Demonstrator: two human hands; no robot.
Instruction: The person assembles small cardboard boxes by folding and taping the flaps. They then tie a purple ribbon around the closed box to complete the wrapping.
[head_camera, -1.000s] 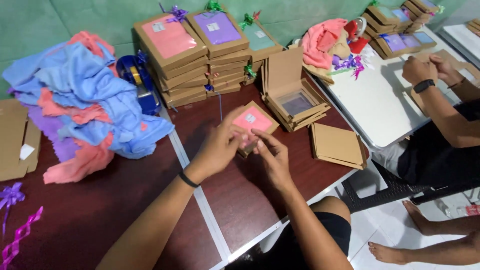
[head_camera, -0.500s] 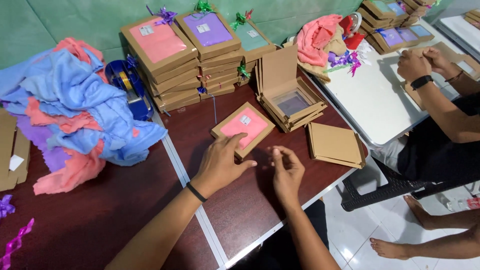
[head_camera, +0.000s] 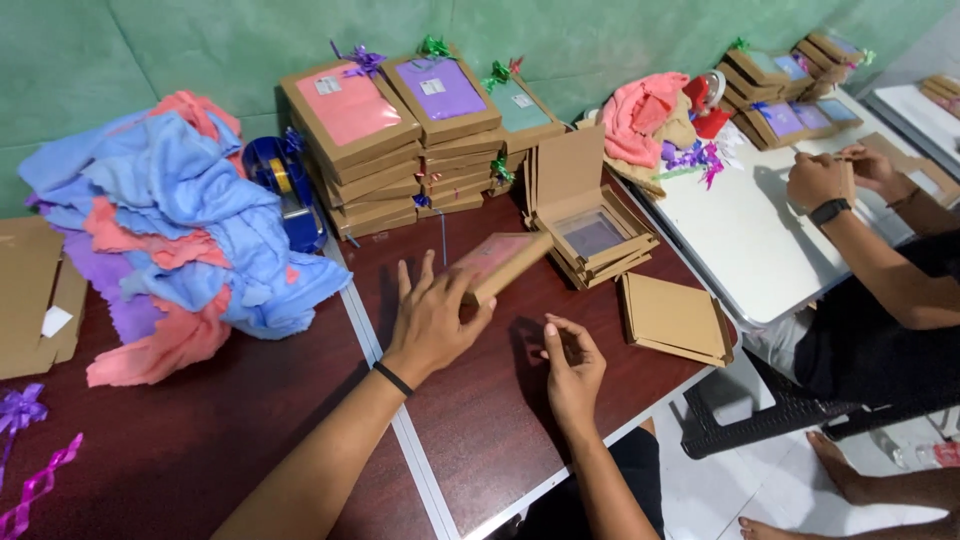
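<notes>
My left hand (head_camera: 432, 318) holds a flat brown cardboard box with a pink window (head_camera: 497, 262), lifted and tilted above the dark red table (head_camera: 230, 440). Just to the right, my right hand (head_camera: 572, 365) hovers over the table with fingers loosely curled and nothing in it. Behind the box stands a pile of open brown boxes (head_camera: 592, 232) with lids up. A stack of closed flat brown boxes (head_camera: 676, 318) lies right of my right hand near the table edge.
Stacks of windowed boxes with ribbon bows (head_camera: 410, 135) stand at the back. A heap of blue, pink and purple cloths (head_camera: 180, 225) lies left, with a blue tape dispenser (head_camera: 285, 190) behind it. Another person's hands (head_camera: 835, 175) work at a white table (head_camera: 760, 240) on the right.
The pink-windowed box lay flat on the table under both hands; my left hand has now lifted and tilted it. My right hand has let go and drawn back toward me.
</notes>
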